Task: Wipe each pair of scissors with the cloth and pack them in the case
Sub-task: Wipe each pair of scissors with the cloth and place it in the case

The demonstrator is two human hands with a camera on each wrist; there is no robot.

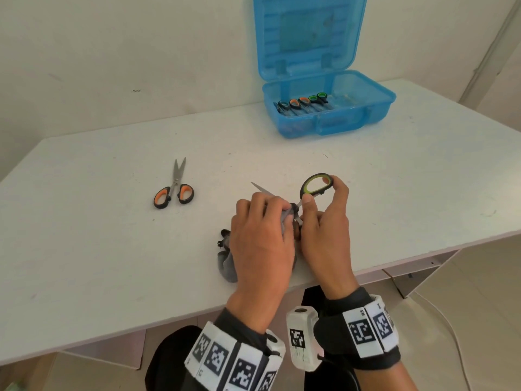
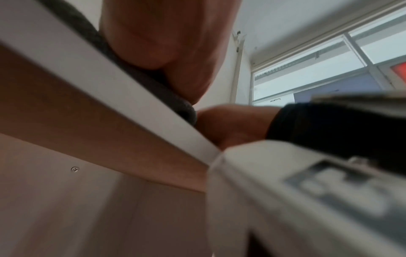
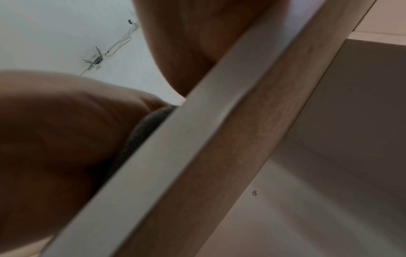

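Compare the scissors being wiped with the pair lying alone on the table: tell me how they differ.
The green-handled scissors are gripped by the right hand, the left hand pressing the grey cloth on their blades; the orange-handled scissors lie untouched, flat on the table. The green pair's blades are mostly covered, the orange pair's fully visible, slightly parted. Both have black outer handles and lie outside the blue case.

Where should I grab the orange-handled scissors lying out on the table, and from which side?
Take the orange-handled scissors by the handle loops, coming from above on the near side. They lie flat with loops toward you and the slightly parted blade tips pointing away toward the wall.
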